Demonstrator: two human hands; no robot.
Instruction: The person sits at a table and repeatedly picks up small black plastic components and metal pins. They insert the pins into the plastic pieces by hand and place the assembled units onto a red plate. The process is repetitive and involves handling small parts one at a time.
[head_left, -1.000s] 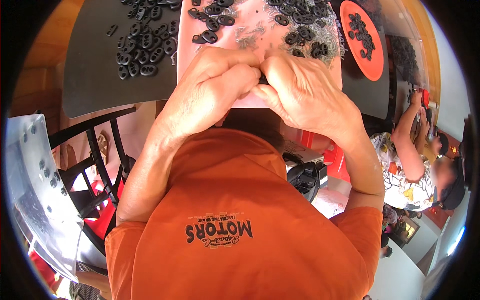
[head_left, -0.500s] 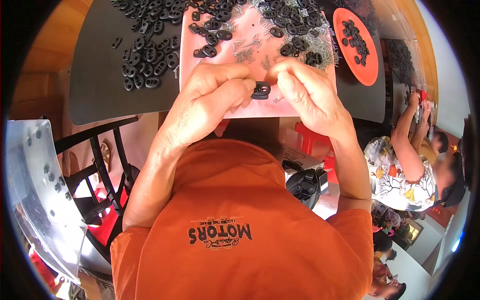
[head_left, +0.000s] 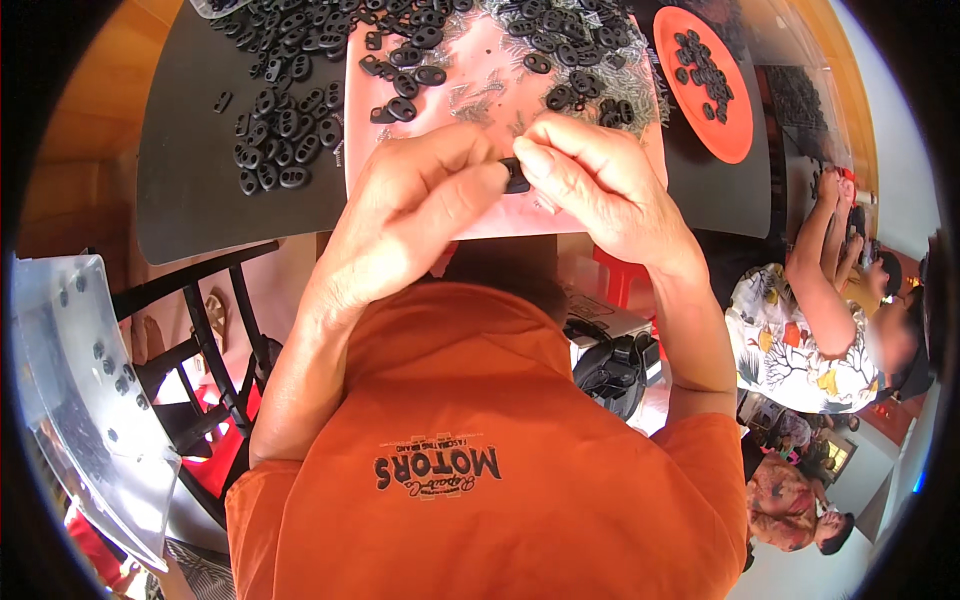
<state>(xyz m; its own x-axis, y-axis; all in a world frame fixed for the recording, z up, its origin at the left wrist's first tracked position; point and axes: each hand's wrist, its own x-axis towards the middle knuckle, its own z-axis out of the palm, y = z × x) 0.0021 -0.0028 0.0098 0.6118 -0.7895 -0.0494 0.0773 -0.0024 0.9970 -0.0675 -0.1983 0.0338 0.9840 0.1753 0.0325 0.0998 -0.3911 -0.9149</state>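
Over the near edge of the pink mat (head_left: 480,224), both hands meet at a small black cord lock (head_left: 515,176). My left hand (head_left: 415,205) pinches it from the left with thumb and fingers. From the right, the thumb and forefinger of my right hand (head_left: 600,190) close on its other end, hiding part of it. Below the right fingers a few thin metal springs (head_left: 545,204) show, apparently tucked in that hand. Beyond the hands lie loose black cord lock parts (head_left: 403,83) and a scatter of small metal springs (head_left: 480,100).
A large heap of black oval cord lock parts (head_left: 290,125) covers the dark table (head_left: 190,190) at left. An orange plate (head_left: 735,150) with small black pieces stands at right. A clear plastic bin (head_left: 130,440) is at lower left, beside a black chair (head_left: 200,310). Another person (head_left: 800,330) sits at right.
My right thumb and forefinger have moved in from beside the cord lock onto its right end. More of the cord lock is now covered by fingers.
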